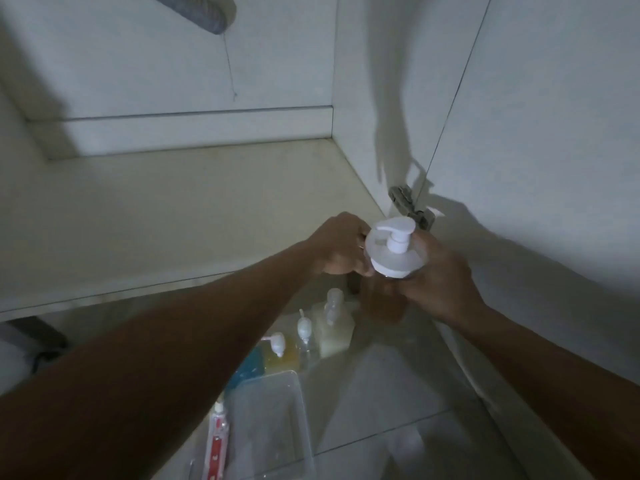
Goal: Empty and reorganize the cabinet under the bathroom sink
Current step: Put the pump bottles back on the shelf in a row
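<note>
Pump bottle [389, 271] clasped between both hands' grip

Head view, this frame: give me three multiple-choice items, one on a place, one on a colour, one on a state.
1. Where does the red-and-white toothpaste tube lie?
A. Just left of the clear plastic bin on the floor
B. On the cabinet shelf
C. Inside the bin

2. What colour is the liquid in the pump bottle being held?
A. Blue
B. Amber-brown
C. Green

3. How is the pump bottle held?
A. Left alone on the floor
B. By one hand only
C. Gripped by both the left hand and the right hand

Answers: 1 A, the tube lies along the bin's left wall on the tiled floor. 2 B, the clear body below the white pump cap shows amber-brown. 3 C, fingers of both hands curl round the bottle just under its cap.
</note>
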A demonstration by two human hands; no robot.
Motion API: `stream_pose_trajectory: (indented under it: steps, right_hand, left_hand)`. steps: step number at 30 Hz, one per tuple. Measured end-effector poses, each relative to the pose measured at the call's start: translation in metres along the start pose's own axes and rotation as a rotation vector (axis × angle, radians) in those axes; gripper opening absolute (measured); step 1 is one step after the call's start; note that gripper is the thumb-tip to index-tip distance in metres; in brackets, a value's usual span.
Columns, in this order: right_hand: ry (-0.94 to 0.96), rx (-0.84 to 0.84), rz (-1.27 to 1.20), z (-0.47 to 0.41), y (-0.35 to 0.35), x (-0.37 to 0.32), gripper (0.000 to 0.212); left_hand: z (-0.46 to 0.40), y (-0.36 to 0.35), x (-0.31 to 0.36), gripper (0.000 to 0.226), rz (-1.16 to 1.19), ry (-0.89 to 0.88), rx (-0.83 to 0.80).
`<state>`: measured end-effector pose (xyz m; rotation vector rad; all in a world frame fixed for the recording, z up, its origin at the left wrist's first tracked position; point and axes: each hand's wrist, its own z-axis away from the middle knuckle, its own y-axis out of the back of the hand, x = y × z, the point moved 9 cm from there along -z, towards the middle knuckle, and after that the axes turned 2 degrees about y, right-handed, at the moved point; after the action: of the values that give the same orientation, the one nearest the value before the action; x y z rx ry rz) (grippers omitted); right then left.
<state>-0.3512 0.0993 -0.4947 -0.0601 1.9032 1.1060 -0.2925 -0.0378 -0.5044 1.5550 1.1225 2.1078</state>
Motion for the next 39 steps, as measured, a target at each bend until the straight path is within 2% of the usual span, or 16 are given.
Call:
stream_pose_trajectory:
  steps: [8, 15, 22, 26, 32, 36, 39]
  right_hand:
    - [0.092, 0.010, 0.010, -0.039, 0.045, -0.096, 0.085]
    - [0.111, -0.071, -0.033, -0.123, 0.026, -0.130, 0.074]
    - [0.047, -0.124, 0.034, -0.212, -0.016, -0.119, 0.078]
    - [0.052, -0.114, 0.091, -0.260, -0.036, -0.109, 0.070]
    - [-0.007, -0.064, 0.181, -0.322, -0.049, -0.090, 0.053]
    - [0.085, 0.016, 0.278, -0.354, -0.056, -0.086, 0.051]
    - [0.165, 0.088, 0.377, -0.376, -0.063, -0.085, 0.038]
  left_hand:
    - [0.016, 0.110, 0.053, 0.040, 0.027, -0.038, 0.069]
    - [-0.026, 0.169, 0.025, 0.037, 0.155, 0.029, 0.238]
    - [-0.099, 0.187, -0.024, 0.033, 0.220, 0.112, 0.380]
    - [-0.138, 0.193, -0.050, 0.029, 0.240, 0.098, 0.423]
    - [-0.192, 0.188, -0.085, 0.065, 0.402, 0.075, 0.381]
    - [-0.215, 0.179, -0.098, 0.060, 0.527, 0.019, 0.395]
    - [-0.238, 0.150, -0.132, 0.054, 0.479, 0.154, 0.377]
